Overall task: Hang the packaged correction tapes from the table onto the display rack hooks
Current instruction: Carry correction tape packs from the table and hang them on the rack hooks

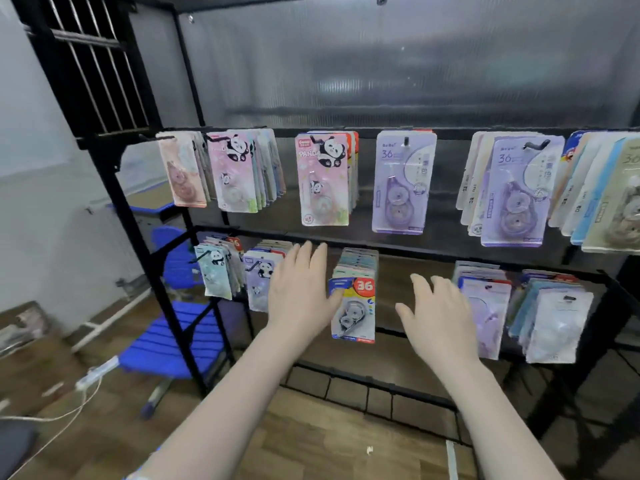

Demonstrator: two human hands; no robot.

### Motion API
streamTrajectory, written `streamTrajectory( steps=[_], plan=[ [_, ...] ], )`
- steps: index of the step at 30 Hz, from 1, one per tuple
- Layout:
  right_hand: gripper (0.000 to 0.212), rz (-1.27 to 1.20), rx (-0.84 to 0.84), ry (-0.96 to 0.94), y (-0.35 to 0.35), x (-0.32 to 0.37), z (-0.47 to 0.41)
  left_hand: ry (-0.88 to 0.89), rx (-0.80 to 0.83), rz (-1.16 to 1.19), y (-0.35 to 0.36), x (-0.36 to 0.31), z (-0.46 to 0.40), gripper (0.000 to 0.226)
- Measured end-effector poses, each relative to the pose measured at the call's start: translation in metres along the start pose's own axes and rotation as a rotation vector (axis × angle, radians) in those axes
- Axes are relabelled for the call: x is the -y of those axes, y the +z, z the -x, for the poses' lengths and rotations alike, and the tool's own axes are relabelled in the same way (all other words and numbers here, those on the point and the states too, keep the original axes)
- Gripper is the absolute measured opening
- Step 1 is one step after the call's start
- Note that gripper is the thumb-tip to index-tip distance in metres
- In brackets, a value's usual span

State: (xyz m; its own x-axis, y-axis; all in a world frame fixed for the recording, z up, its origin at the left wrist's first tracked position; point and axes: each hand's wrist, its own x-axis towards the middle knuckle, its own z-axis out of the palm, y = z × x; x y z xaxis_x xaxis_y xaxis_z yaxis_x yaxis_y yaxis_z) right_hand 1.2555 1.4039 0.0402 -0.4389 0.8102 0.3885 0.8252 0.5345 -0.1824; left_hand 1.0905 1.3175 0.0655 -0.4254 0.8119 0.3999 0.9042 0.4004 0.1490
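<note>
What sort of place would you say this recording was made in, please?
Probably a mock stationery shop display set up in a plain room: a black display rack hung with packaged correction tapes, a blue chair beside it, and a power strip on the wooden floor.

blue chair (162, 344) left of the rack, white power strip (97, 372) on wooden floor (311, 438), perhaps a desk (152, 199) behind

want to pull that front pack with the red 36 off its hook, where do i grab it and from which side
Pinch the red 36 pack by its flat lower card edges, below the plastic bubble, coming from the front. It hangs upright at the front of its stack, facing you between the left hand and right hand, so its lower end looks free; then slide it off toward you.
</note>
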Motion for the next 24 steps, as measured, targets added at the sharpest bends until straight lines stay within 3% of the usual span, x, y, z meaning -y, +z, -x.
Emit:
streamTrajectory(
  steps=[6, 12, 18, 24],
  plan=[
    [0.048, -0.032, 0.025, -0.206, 0.021, 0.117, 0.021, -0.214, 0.135, -0.13, -0.037, 0.107, 0.082, 0.074],
    [0.05, -0.108, 0.101, -0.5, 0.046, 0.298, 0.068, -0.525, 0.143, -0.2, -0.095, 0.26, 0.183, 0.072],
    [0.054, -0.302, 0.087, -0.823, 0.062, 0.512, 0.144, -0.87, 0.078, -0.254, -0.174, 0.414, 0.308, 0.063],
    [0.049, -0.4, 0.175, -1.065, 0.058, 0.69, 0.217, -1.172, -0.045, -0.301, -0.231, 0.528, 0.406, 0.061]
  ],
)
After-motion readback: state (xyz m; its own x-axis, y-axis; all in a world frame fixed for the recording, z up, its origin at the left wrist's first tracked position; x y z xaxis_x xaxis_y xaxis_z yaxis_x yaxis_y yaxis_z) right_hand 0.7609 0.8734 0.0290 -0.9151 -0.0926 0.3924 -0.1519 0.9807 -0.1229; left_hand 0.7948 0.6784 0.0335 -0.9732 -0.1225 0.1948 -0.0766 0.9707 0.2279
